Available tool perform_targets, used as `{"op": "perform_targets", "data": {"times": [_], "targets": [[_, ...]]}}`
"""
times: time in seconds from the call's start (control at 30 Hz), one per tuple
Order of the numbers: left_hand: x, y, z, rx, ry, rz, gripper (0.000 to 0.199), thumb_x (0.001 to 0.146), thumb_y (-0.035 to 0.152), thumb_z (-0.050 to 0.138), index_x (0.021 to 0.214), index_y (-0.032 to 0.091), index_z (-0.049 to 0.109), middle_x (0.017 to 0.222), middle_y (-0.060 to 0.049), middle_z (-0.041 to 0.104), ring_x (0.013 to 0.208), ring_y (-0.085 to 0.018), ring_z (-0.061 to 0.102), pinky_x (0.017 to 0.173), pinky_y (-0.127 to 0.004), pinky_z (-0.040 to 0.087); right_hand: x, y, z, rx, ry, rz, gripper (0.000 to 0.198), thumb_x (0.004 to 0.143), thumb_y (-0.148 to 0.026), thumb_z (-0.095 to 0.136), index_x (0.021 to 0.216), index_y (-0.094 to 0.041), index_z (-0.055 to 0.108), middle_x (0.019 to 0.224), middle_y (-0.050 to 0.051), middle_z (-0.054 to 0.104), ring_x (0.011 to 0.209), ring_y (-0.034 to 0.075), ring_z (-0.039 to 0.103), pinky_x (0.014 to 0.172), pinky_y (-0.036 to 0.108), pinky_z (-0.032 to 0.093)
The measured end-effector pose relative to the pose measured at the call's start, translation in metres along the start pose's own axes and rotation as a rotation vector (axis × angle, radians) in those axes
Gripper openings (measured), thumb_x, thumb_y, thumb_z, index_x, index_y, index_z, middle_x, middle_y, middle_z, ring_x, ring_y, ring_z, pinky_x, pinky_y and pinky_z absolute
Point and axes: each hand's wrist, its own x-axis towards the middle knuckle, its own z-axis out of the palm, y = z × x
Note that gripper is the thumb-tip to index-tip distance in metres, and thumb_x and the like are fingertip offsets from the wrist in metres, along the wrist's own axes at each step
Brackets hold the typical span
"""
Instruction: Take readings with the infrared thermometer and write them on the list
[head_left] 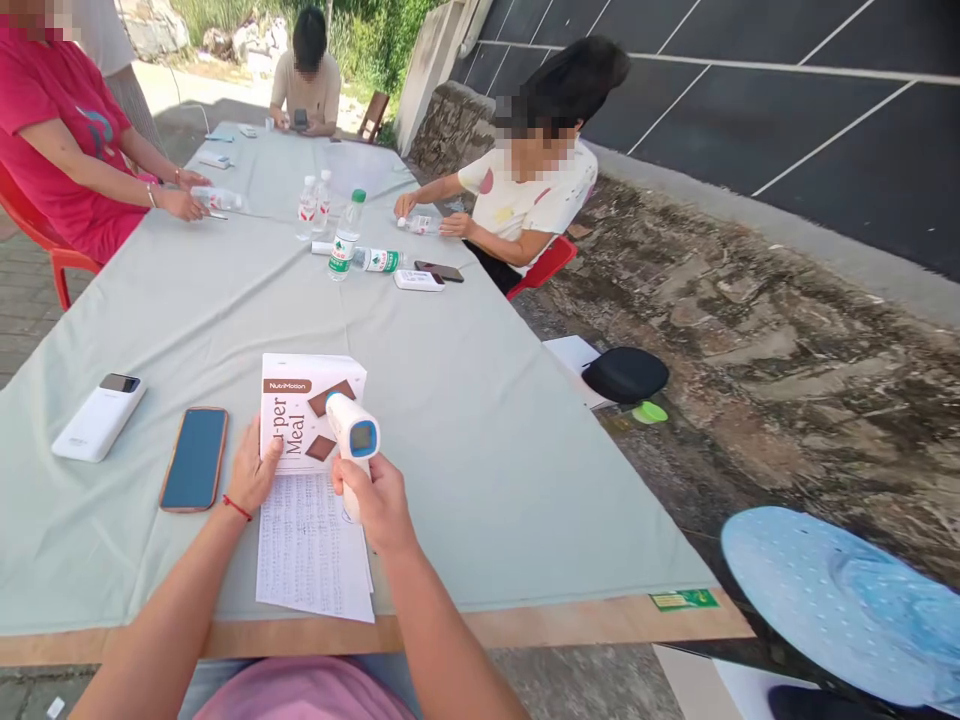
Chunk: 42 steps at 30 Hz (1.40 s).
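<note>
My left hand (256,466) grips the left side of a white box (304,415) printed with brown squares and the words "NutriMotion" and "Meal". A white infrared thermometer (349,425) with a blue-rimmed screen is in my right hand (381,500), its front end over the box's right part. Printed paper sheets (311,550) lie flat below the box, near the table's front edge. Left of my left hand rests a phone (194,460) in an orange-brown case. Farther left is a white power bank (100,417).
Bottles stand and lie mid-table, among them a green-capped water bottle (346,238). Beside them are a white device (419,280) and a dark phone (439,271). People sit along the grey-green tablecloth (480,430). A light blue hat (840,600) is at the lower right.
</note>
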Motion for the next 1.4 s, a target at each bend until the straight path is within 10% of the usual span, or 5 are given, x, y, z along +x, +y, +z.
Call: {"op": "perform_targets", "data": {"times": [0.87,1.4], "targets": [[0.003,-0.004,0.004,-0.084,-0.016,0.013,0.048,0.093,0.054,0.040,0.124,0.018,0.050,0.115,-0.012,0.060,0.105,-0.027,0.056,0.091,-0.043,0.045,0.012,0.022,0.013,-0.168,0.182,0.097,0.020,0.075,-0.039,0.059,0.074,-0.019,0.061,0.055,-0.006,0.050,0.056,0.013,0.044,0.058,0.026,0.039],[0.016,0.004,-0.019,-0.300,-0.159,-0.210,0.064,0.072,0.054,0.071,0.121,0.017,0.054,0.116,-0.012,0.065,0.109,-0.030,0.060,0.093,-0.046,0.048,0.009,0.010,0.013,-0.113,0.115,0.103,0.025,0.075,-0.040,0.058,0.060,-0.021,0.050,0.056,-0.004,0.051,0.058,0.013,0.045,0.059,0.027,0.039]]}}
